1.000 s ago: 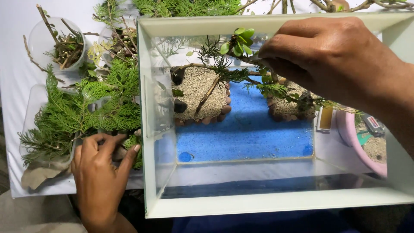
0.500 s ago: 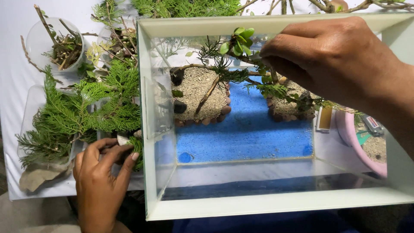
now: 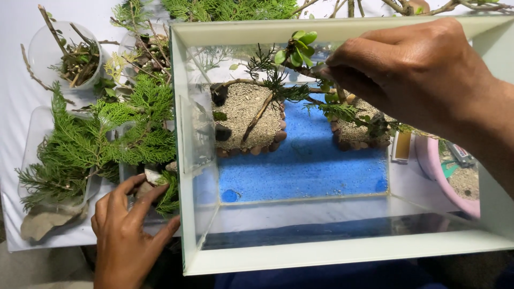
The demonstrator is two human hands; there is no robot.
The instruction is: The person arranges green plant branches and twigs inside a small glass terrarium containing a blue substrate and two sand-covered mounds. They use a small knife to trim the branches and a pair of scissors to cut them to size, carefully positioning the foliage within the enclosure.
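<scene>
A clear glass tank point(image 3: 193, 160) stands before me, with blue gravel point(image 3: 310, 160) on its floor and two sandy mounds point(image 3: 246, 115) edged with brown pebbles. My right hand point(image 3: 407, 69) reaches in over the far rim, fingers pinched on a thin twig with green leaves point(image 3: 294, 51) that arches between the mounds. My left hand point(image 3: 126, 230) is outside the tank at the lower left, its fingertips on small stones point(image 3: 152, 176) in a clear tray under green fern-like sprigs point(image 3: 107, 139).
A clear cup of dry twigs point(image 3: 69, 53) stands at the far left on the white cloth. More green cuttings point(image 3: 230, 8) lie behind the tank. A pink bowl with sand point(image 3: 455, 171) sits beyond the right glass wall. A flat brown stone point(image 3: 43, 222) lies near the table edge.
My left hand has slid a little right and down along the tray, fingers now on the stones. The right hand has kept its place with the twig.
</scene>
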